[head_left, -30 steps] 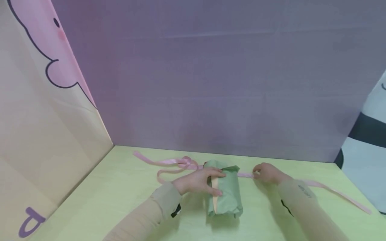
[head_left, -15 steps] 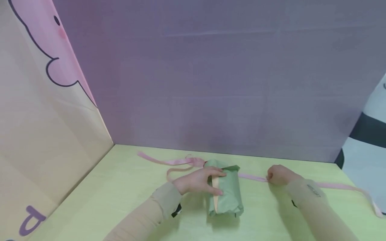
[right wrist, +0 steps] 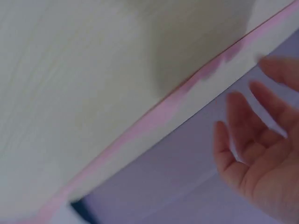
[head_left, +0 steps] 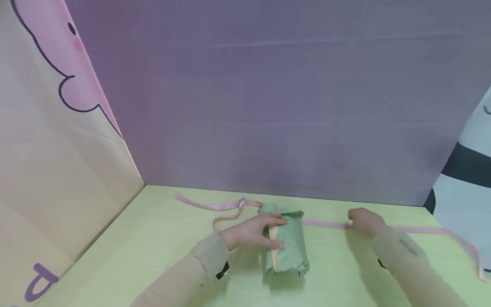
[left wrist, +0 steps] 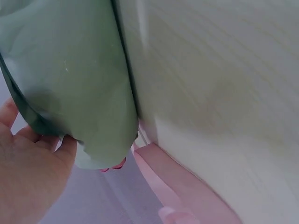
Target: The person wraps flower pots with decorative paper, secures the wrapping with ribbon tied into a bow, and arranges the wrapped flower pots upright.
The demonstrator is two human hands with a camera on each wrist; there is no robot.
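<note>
In the head view, a package wrapped in green paper [head_left: 293,245] lies on the table. My left hand [head_left: 251,230] holds it from the left, with the thumb and fingers bent over its edge. The left wrist view also shows this hand [left wrist: 32,172] at the green paper [left wrist: 79,79]. A pink ribbon [head_left: 326,224] runs out from under the package on both sides. Over its right part hovers my right hand [head_left: 366,221]. In the right wrist view that hand [right wrist: 261,144] has loosely bent fingers with nothing between them, apart from the ribbon [right wrist: 159,114].
The ribbon's left part [head_left: 222,207] lies in a loose twist, with two tails on the table [head_left: 184,264]. Its right end [head_left: 479,266] trails to the table's right edge. A grey-purple panel [head_left: 268,106] stands behind, and printed panels stand at both sides.
My right hand has drawn the ribbon rightward and let it go. The loops left of the package have shrunk, and the right stretch is straighter. My left hand has stayed on the package.
</note>
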